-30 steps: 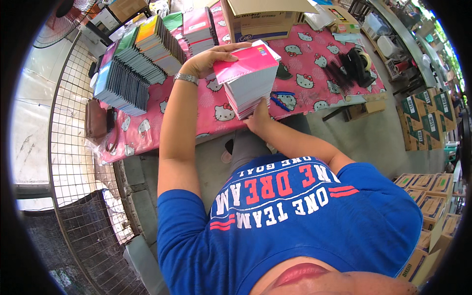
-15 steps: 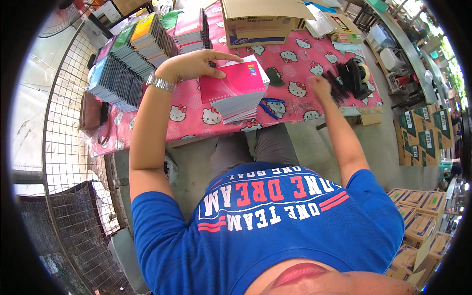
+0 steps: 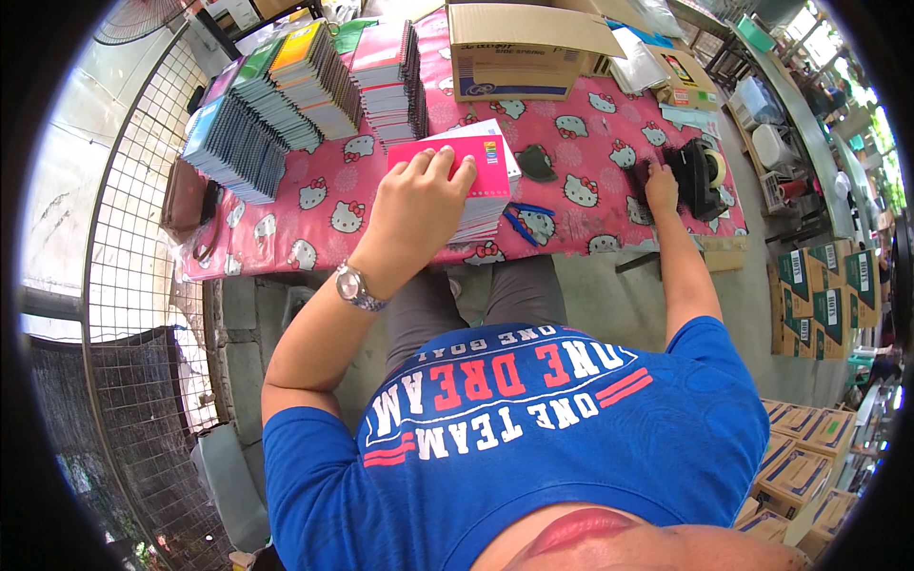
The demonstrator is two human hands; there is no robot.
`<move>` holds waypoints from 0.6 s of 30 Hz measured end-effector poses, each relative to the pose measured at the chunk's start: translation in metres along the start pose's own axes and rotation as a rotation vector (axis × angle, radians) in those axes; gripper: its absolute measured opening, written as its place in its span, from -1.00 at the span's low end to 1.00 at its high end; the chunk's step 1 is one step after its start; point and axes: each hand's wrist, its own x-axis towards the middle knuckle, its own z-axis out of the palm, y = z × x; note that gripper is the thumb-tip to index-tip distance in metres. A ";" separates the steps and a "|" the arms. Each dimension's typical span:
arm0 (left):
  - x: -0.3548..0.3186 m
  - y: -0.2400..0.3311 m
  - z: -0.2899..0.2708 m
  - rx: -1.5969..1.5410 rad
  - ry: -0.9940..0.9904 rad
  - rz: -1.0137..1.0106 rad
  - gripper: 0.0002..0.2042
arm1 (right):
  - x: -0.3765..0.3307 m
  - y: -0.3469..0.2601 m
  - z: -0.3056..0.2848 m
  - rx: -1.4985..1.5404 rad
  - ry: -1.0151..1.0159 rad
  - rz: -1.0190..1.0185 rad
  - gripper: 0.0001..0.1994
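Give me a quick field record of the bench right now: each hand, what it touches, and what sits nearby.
left hand: flat on top of the pink-covered notebook stack
right hand: on the black tape dispenser
between them: blue-handled scissors
behind: cardboard box, rows of spiral notebooks
surface: pink patterned tablecloth

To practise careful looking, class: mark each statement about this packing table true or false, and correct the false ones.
1. The left hand rests flat on a stack of pink-covered notebooks. True.
2. The right hand holds the blue-handled scissors. False: it touches the black tape dispenser; the scissors lie untouched.
3. The brown cardboard box sits on the floor. False: it stands on the pink patterned tablecloth.
4. A silver wristwatch is on the left wrist. True.
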 end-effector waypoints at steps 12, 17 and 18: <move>0.009 -0.031 -0.021 -0.408 -0.154 -0.103 -0.69 | -0.032 -0.156 -0.097 0.962 -0.184 -0.050 -0.72; 0.036 -0.042 -0.045 -0.575 -0.304 -0.145 -0.75 | -0.084 -0.258 -0.170 1.486 -0.131 -0.131 -0.74; 0.042 -0.042 -0.051 -0.474 -0.249 -0.134 -0.77 | -0.081 -0.262 -0.182 1.497 -0.118 -0.131 -0.74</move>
